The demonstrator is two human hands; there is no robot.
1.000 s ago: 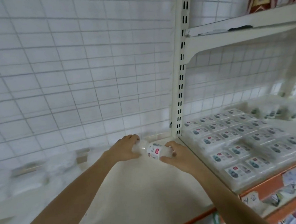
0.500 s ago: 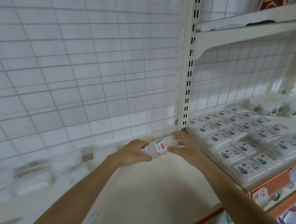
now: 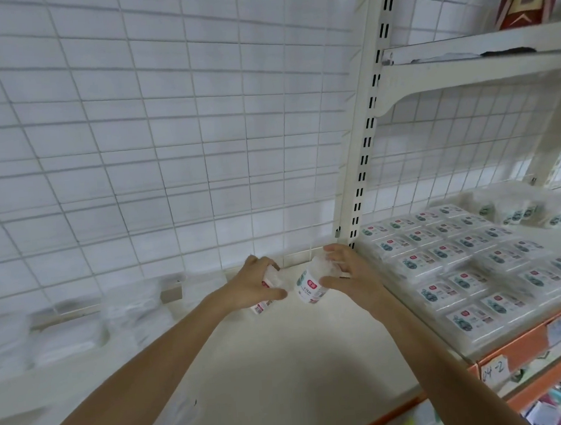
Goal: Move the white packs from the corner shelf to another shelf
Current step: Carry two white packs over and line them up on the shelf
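Note:
My left hand grips a white pack with a red label, mostly hidden under its fingers. My right hand holds a second white pack with a red and green label, fingers curled round its far end. Both packs are at the back corner of the cream corner shelf, just in front of the wire grid wall; I cannot tell whether they touch the shelf.
A white slotted upright stands right behind my right hand. To the right, a shelf with an orange edge carries several rows of flat white packs. Blurred white packs lie along the left. An upper shelf hangs above right.
Both hands reached deeper into the corner, then separated the packs: one second ago they shared one pack, now each holds its own and the hands sit slightly apart.

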